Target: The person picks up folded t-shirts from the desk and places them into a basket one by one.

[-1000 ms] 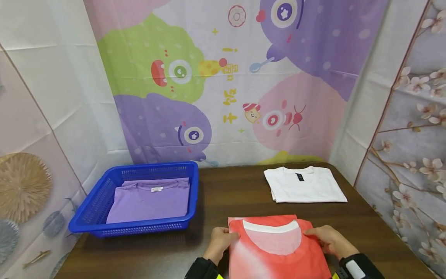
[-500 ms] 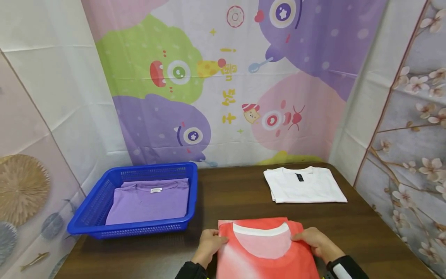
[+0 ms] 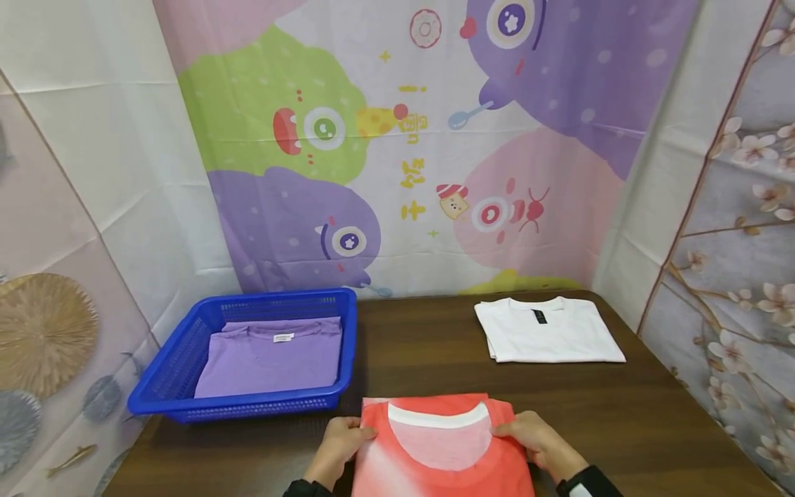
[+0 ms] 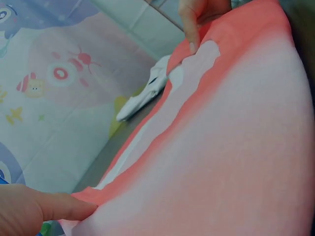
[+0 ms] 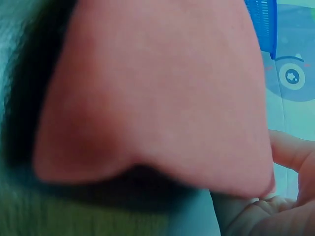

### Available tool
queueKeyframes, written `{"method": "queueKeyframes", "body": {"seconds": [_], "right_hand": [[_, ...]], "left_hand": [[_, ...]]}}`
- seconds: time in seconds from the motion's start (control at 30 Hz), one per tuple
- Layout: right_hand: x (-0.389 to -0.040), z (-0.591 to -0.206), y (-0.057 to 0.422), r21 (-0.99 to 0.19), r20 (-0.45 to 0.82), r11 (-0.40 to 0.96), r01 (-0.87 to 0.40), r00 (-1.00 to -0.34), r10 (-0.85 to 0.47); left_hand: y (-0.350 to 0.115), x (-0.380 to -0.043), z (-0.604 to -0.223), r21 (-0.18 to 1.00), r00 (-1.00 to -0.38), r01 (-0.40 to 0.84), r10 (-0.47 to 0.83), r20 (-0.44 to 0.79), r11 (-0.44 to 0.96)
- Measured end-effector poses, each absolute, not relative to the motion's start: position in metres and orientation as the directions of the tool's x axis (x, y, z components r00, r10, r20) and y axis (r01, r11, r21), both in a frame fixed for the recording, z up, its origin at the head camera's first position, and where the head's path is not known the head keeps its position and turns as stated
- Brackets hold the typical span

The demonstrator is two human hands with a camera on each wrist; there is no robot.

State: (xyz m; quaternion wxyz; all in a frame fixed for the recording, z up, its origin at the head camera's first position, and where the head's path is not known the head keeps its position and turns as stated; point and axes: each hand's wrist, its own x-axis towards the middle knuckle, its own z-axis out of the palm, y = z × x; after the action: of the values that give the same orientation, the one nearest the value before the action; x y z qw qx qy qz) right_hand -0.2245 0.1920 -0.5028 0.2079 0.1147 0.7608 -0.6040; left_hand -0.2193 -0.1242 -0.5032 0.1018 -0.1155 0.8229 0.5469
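Note:
A folded red-and-white T-shirt (image 3: 447,452) with a white neckband lies between my hands at the front of the table in the head view. My left hand (image 3: 338,445) pinches its left shoulder edge, thumb on top. On the other side my right hand (image 3: 539,442) pinches the right shoulder edge the same way. The left wrist view shows the shirt (image 4: 231,142) stretched between the left thumb and the right hand (image 4: 199,17). In the right wrist view the shirt's underside (image 5: 162,93) fills the middle, its lower edge sagging, with the right hand (image 5: 290,196) at its corner.
A blue plastic basket (image 3: 242,402) stands at the left of the brown table (image 3: 413,366), with a folded purple T-shirt (image 3: 273,362) inside. At the back right lies a folded white T-shirt (image 3: 553,338). A cartoon-print curtain (image 3: 410,255) hangs behind the table.
Both hands have carried the red-and-white T-shirt leftward, toward the basket's side, keeping their pinch at its shoulders. The basket, purple shirt and white shirt stay where they were.

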Motion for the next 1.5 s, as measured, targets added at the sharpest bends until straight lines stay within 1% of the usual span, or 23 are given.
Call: {"method": "queueKeyframes", "body": {"seconds": [0.13, 0.33, 0.47, 0.67, 0.8, 0.93, 1.0, 1.23, 1.5], "right_hand": [[-0.225, -0.503, 0.19, -0.862, -0.465, 0.246, 0.444, -0.885, -0.03], [-0.224, -0.504, 0.188, -0.871, -0.445, 0.247, 0.425, -0.895, -0.028], [-0.223, -0.502, 0.187, -0.87, -0.435, 0.251, 0.423, -0.9, 0.01], [-0.219, -0.496, 0.185, -0.892, -0.378, 0.265, 0.366, -0.926, 0.007], [-0.215, -0.493, 0.183, -0.897, -0.325, 0.298, 0.326, -0.944, 0.055], [-0.209, -0.49, 0.18, -0.896, -0.272, 0.329, 0.299, -0.954, 0.128], [-0.206, -0.488, 0.179, -0.899, -0.254, 0.329, 0.288, -0.956, 0.144], [-0.201, -0.48, 0.176, -0.908, -0.218, 0.33, 0.259, -0.963, 0.157], [-0.192, -0.467, 0.174, -0.915, -0.207, 0.317, 0.25, -0.965, 0.164]], "left_hand": [[-0.124, -0.218, -0.505, 0.887, -0.96, -0.276, -0.056, -0.275, 0.369], [-0.122, -0.217, -0.509, 0.896, -0.971, -0.239, -0.085, -0.224, 0.375], [-0.12, -0.215, -0.51, 0.909, -0.975, -0.218, -0.115, -0.189, 0.354], [-0.116, -0.209, -0.505, 0.943, -0.982, -0.173, -0.124, -0.142, 0.284], [-0.114, -0.203, -0.501, 0.955, -0.985, -0.145, -0.127, -0.115, 0.257], [-0.113, -0.199, -0.495, 0.961, -0.984, -0.145, -0.133, -0.116, 0.235], [-0.113, -0.196, -0.493, 0.965, -0.984, -0.141, -0.134, -0.113, 0.223], [-0.111, -0.188, -0.483, 0.971, -0.985, -0.123, -0.144, -0.094, 0.205], [-0.114, -0.178, -0.474, 0.971, -0.983, -0.125, -0.16, -0.094, 0.203]]}}
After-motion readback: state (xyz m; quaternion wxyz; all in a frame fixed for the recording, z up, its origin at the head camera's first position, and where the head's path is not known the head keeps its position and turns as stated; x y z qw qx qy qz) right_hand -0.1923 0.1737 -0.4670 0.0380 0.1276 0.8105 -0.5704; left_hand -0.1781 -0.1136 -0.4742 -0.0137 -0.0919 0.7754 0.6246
